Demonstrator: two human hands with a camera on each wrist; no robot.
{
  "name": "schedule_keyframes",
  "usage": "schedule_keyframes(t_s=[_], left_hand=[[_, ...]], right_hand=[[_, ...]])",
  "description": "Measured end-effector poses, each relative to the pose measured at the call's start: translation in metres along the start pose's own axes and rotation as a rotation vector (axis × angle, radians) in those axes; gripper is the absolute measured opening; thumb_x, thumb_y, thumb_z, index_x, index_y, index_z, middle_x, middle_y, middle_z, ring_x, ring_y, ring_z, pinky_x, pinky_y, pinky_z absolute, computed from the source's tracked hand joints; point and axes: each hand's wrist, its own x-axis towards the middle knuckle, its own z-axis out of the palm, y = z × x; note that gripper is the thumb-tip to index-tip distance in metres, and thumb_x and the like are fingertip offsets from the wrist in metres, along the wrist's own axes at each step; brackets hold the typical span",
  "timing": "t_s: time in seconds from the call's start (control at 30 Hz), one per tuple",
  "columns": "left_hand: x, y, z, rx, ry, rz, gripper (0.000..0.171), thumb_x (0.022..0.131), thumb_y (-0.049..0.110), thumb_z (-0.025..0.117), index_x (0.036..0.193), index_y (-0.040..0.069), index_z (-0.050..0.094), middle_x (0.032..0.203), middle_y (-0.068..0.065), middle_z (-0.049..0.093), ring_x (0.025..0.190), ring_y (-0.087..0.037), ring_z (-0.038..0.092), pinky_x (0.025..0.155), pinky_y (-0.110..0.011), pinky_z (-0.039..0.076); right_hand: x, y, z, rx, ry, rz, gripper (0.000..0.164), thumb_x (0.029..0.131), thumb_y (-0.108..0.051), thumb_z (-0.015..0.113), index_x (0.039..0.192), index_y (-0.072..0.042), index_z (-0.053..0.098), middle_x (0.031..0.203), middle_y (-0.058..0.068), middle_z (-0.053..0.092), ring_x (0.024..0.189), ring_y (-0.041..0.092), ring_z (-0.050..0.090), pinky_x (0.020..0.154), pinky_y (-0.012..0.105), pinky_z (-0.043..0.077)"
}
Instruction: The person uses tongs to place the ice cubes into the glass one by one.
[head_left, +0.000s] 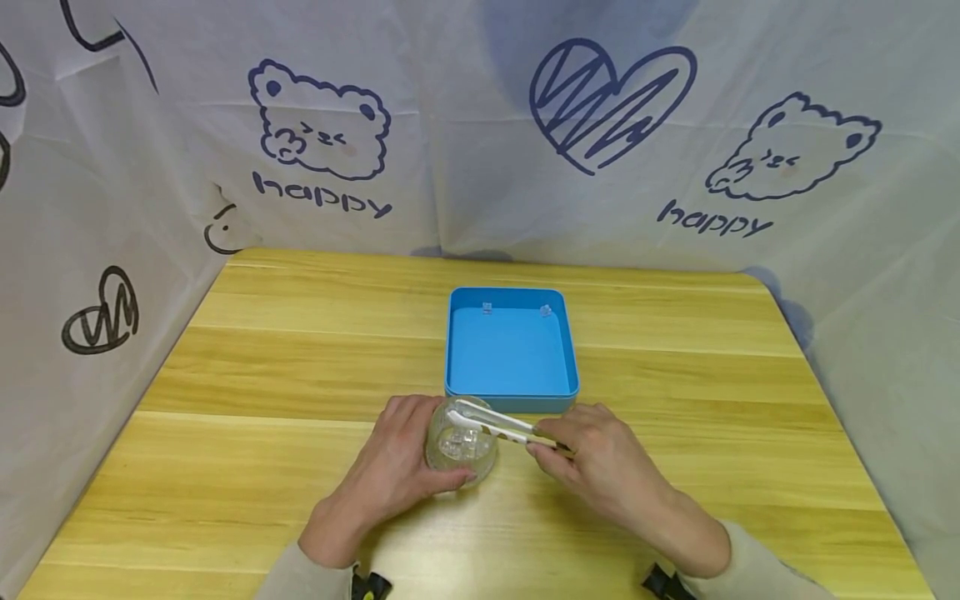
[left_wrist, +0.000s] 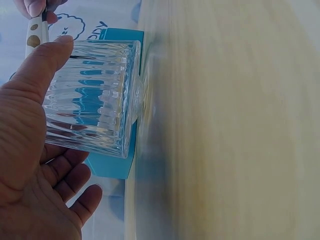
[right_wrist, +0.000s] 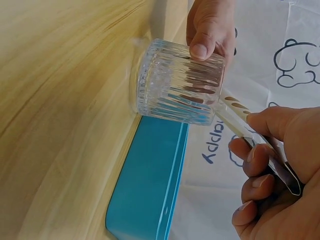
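Observation:
My left hand (head_left: 393, 458) grips a ribbed clear glass (left_wrist: 100, 100) standing on the table, thumb on the near side and fingers round the far side. Inside the glass lie several clear cubes (head_left: 461, 443). White tongs with gold spots (head_left: 510, 434) are pinched in my right hand (head_left: 607, 458), between thumb and fingers. Their two tips are apart and overlap the glass's mouth in the head view; in the right wrist view they are at its rim. Just beyond the glass sits a shallow blue square box (head_left: 512, 354).
Two small clear pieces lie by the box's far wall, one left (head_left: 487, 308) and one right (head_left: 545, 311). The wooden table (head_left: 300, 350) ends at white cloth (head_left: 465, 167) printed with bears and hearts, hanging behind and at both sides.

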Motion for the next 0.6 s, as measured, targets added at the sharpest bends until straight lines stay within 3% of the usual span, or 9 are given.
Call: schedule_keyframes(t_s=[0.6], left_hand=[[-0.0006, 0.0009, -0.0017, -0.004, -0.010, -0.010, 0.088, 0.068, 0.053, 0.096, 0.137, 0.010, 0.062, 0.125, -0.002, 0.066, 0.121, -0.024, 0.055, 0.108, -0.044, 0.047]], right_hand=[[0.0012, -0.0018, 0.0020, 0.010, -0.019, 0.028, 0.010, 0.091, -0.023, 0.083, 0.095, -0.014, 0.080, 0.078, -0.009, 0.073, 0.072, 0.003, 0.058, 0.067, 0.027, 0.051]])
